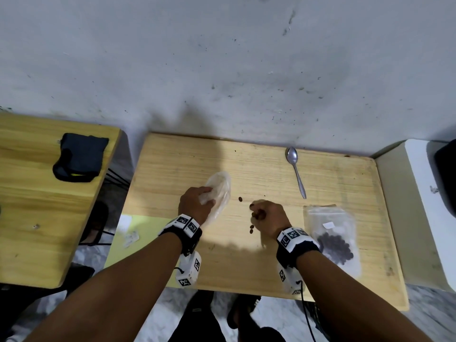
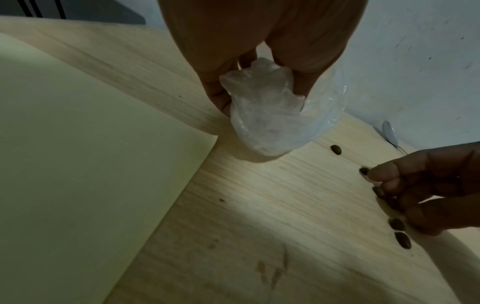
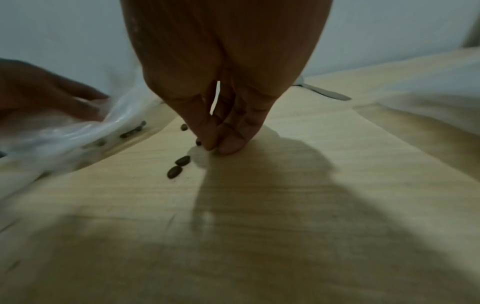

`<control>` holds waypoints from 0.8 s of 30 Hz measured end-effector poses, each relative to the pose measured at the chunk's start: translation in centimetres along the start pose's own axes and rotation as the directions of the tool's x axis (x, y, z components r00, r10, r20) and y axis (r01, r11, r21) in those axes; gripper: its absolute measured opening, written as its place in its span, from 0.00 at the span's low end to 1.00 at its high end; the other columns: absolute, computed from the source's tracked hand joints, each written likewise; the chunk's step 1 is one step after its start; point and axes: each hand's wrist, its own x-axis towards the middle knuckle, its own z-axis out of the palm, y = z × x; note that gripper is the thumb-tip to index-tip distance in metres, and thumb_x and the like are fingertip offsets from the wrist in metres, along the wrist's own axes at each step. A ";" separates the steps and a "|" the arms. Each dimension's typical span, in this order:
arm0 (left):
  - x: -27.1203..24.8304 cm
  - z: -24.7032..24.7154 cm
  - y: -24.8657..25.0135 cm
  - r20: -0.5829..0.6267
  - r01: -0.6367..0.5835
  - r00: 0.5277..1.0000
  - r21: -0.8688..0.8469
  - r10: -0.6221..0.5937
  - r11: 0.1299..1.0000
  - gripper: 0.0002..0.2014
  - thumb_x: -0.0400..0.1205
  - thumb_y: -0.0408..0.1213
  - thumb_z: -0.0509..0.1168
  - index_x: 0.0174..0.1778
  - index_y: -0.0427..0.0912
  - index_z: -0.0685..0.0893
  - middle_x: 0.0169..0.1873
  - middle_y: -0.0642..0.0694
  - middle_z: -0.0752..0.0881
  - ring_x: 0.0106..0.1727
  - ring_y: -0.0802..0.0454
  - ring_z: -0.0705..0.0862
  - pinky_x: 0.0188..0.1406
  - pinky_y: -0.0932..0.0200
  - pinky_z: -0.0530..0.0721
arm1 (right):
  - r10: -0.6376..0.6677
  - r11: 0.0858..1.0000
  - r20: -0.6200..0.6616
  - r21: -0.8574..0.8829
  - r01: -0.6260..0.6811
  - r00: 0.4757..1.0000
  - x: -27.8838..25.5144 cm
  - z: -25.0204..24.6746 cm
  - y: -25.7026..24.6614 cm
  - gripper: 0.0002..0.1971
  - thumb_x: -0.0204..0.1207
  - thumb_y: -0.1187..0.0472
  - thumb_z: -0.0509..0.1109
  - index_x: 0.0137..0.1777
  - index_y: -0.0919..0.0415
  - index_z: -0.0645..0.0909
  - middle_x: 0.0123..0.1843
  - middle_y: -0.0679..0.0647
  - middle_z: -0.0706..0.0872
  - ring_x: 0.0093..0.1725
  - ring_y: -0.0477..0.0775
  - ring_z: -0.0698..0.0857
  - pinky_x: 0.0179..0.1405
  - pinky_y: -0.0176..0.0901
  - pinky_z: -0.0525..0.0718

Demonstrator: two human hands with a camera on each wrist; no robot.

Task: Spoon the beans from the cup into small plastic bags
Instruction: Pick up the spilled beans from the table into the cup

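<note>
Mid-frame on tabletop (image 1: 271,174): right hand (image 1: 270,217) pinches spilled beans (image 1: 257,215).
Left hand (image 1: 195,204) clutches crumpled bag (image 1: 220,191), frame-left of the beans.

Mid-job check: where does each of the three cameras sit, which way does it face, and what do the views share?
Head: worn on the head, facing down at the table; both forearms, left hand, right hand.
Left wrist: looks along the left hand gripping the plastic bag; right fingertips enter at right.
Right wrist: looks along the right hand pinching at loose beans.
Shared: all three show the spoon and beans.
</note>
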 end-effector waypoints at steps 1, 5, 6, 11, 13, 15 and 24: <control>0.2 -0.1 0.0 0.000 -0.003 1.000 0.006 0.003 1.000 0.18 0.73 0.40 0.75 0.60 0.50 0.87 0.59 0.46 0.86 0.61 0.47 0.84 0.53 0.70 0.71 | -0.002 1.000 0.032 -0.014 0.002 0.999 0.0 0.1 -0.2 0.13 0.69 0.71 0.75 0.53 0.61 0.89 0.54 0.54 0.88 0.56 0.52 0.86 0.64 0.43 0.82; 0.8 -0.6 0.1 -0.018 -0.013 1.000 -0.018 0.013 1.000 0.18 0.72 0.39 0.76 0.59 0.49 0.88 0.58 0.45 0.86 0.60 0.47 0.85 0.53 0.68 0.74 | 0.054 0.993 -0.060 0.104 -0.048 0.997 1.0 -0.2 -0.8 0.12 0.70 0.77 0.71 0.51 0.68 0.89 0.46 0.57 0.88 0.46 0.51 0.84 0.47 0.20 0.79; 1.0 -0.8 0.2 -0.020 -0.014 1.000 -0.023 0.013 1.000 0.18 0.72 0.39 0.76 0.59 0.49 0.88 0.58 0.45 0.86 0.60 0.47 0.85 0.53 0.67 0.74 | 0.072 0.992 -0.112 0.110 -0.060 0.991 1.4 -0.4 -0.9 0.12 0.71 0.77 0.69 0.51 0.67 0.88 0.46 0.56 0.88 0.46 0.50 0.84 0.42 0.14 0.76; 2.0 -1.4 0.0 -0.019 -0.022 1.000 0.000 0.022 1.000 0.18 0.73 0.39 0.76 0.59 0.49 0.88 0.58 0.45 0.86 0.61 0.46 0.84 0.55 0.67 0.73 | 0.049 0.996 -0.089 0.081 -0.042 0.995 2.7 -0.6 -1.6 0.13 0.70 0.72 0.74 0.54 0.63 0.88 0.51 0.55 0.89 0.47 0.48 0.84 0.51 0.23 0.76; 2.3 -1.5 0.0 -0.018 -0.018 1.000 0.012 0.018 1.000 0.18 0.73 0.39 0.75 0.59 0.49 0.88 0.59 0.45 0.86 0.61 0.46 0.84 0.57 0.67 0.73 | 0.008 1.000 0.007 0.024 -0.008 1.000 2.8 -0.4 -1.8 0.12 0.71 0.74 0.73 0.53 0.66 0.89 0.53 0.57 0.89 0.48 0.50 0.85 0.57 0.35 0.81; 2.5 -1.7 0.1 -0.021 -0.022 1.000 0.014 0.023 1.000 0.18 0.73 0.38 0.76 0.59 0.48 0.88 0.59 0.44 0.86 0.61 0.45 0.84 0.57 0.66 0.73 | 0.004 1.000 0.077 -0.015 -0.003 0.997 3.1 -0.3 -2.0 0.13 0.71 0.77 0.70 0.51 0.67 0.90 0.54 0.59 0.90 0.53 0.55 0.86 0.57 0.39 0.82; 2.9 -2.2 0.2 -0.031 -0.028 0.999 -0.024 0.027 0.999 0.17 0.72 0.37 0.76 0.58 0.47 0.88 0.58 0.43 0.86 0.60 0.44 0.84 0.58 0.62 0.77 | -0.079 0.981 0.202 -0.161 0.113 0.976 4.9 -1.0 -4.6 0.16 0.78 0.69 0.67 0.64 0.59 0.85 0.62 0.56 0.84 0.60 0.57 0.83 0.56 0.39 0.80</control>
